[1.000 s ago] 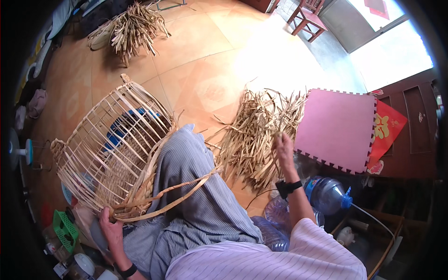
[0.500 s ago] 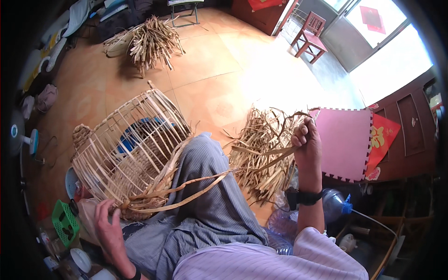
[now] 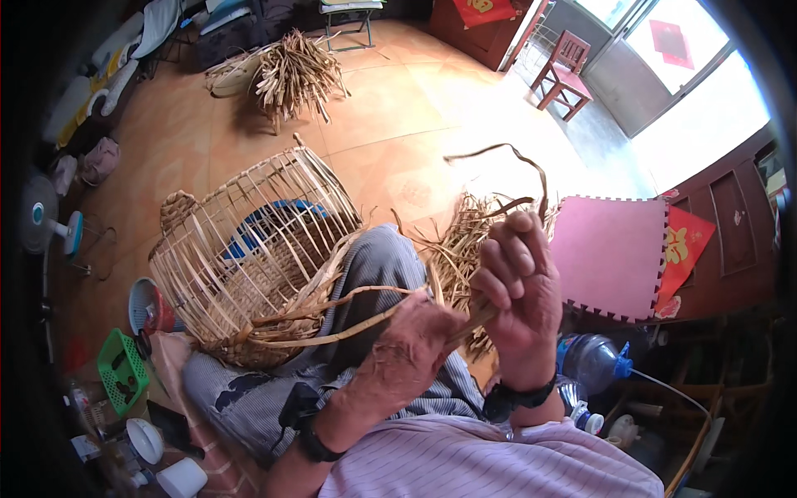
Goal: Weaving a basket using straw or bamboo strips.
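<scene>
A half-woven basket (image 3: 257,257) of pale upright stakes with a woven lower part lies tilted against my left knee. Two long dried leaf strands (image 3: 357,330) run from its edge to my left hand (image 3: 415,336), which is closed round them in front of my body; its fingertips are mostly hidden. Just right of it, my right hand (image 3: 521,282) is raised, its fingers curled tightly on a dried leaf strip (image 3: 544,178). The loose end of that strip bends up and over to the left. Inside or behind the basket shows something blue (image 3: 274,224).
A heap of dried leaves (image 3: 457,241) lies beyond my hands, another bundle (image 3: 299,75) farther off. To the right are a pink foam mat (image 3: 610,257) and a clear plastic bottle (image 3: 594,361). A green basket (image 3: 122,373) and a white cup (image 3: 181,478) stand at the left.
My left hand has left the basket's edge and moved right to the strands, close to my right hand. My right hand has come lower and nearer, still holding a leaf strip.
</scene>
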Demonstrator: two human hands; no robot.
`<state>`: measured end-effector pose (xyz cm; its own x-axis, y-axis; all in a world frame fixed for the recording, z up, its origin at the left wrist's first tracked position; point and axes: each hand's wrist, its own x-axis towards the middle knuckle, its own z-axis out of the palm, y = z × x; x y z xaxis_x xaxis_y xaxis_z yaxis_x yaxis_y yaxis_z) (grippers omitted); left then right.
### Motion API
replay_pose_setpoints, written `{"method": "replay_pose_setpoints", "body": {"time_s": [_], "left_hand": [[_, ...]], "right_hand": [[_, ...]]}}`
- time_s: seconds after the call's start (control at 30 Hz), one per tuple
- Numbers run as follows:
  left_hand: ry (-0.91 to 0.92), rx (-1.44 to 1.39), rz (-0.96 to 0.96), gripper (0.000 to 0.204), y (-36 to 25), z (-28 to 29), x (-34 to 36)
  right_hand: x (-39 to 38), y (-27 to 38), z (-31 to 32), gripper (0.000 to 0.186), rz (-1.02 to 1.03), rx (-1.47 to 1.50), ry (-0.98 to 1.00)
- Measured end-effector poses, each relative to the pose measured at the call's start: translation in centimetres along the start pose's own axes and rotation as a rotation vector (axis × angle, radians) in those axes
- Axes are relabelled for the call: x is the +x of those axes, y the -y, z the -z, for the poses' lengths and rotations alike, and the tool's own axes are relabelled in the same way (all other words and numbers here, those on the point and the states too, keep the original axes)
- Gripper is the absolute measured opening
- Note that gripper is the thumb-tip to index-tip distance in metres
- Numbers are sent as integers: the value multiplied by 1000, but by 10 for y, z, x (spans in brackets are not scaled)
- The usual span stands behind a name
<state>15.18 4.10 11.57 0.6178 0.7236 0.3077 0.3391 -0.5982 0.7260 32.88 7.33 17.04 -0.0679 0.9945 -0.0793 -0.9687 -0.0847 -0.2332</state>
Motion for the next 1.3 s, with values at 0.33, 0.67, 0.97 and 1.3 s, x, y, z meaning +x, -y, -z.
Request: {"method": "replay_pose_setpoints", "body": {"time_s": [0.33, 0.67, 0.97, 1.3], "left_hand": [[185, -650, 330, 18, -11, -1, -20], [80, -527, 650, 30, -14, 91, -112], [169, -111, 1012, 24, 2, 104, -194], [85, 123, 900, 25, 17, 78, -221]], "right_hand": [[1, -20, -27, 32, -135, 181, 202], [22, 5, 50, 31, -40, -246, 64], [-29, 19, 161, 43, -465, -885, -195], [-36, -25, 49, 18, -561, -1769, 831]]}}
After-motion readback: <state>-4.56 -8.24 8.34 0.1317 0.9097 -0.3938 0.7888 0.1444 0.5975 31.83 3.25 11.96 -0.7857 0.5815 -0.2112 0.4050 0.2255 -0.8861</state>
